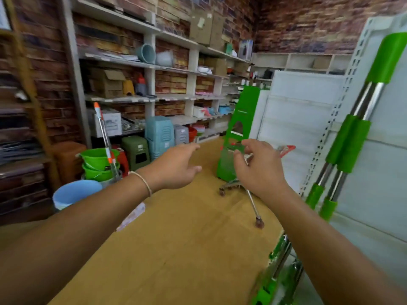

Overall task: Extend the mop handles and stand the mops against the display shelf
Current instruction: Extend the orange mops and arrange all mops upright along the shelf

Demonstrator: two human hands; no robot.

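Two mops with green grips and steel handles lean against the white display shelf on the right; their green heads rest at the bottom of the frame. A flat green mop pack stands upright in a small wheeled trolley straight ahead. My left hand reaches forward, fingers straight, holding nothing. My right hand hovers just in front of the green pack with fingers loosely curled, and holds nothing.
Green buckets with an orange-tipped mop stand at the left, beside a light blue bucket. Plastic stools and wall shelves with boxes line the back. Brown floor covering lies ahead.
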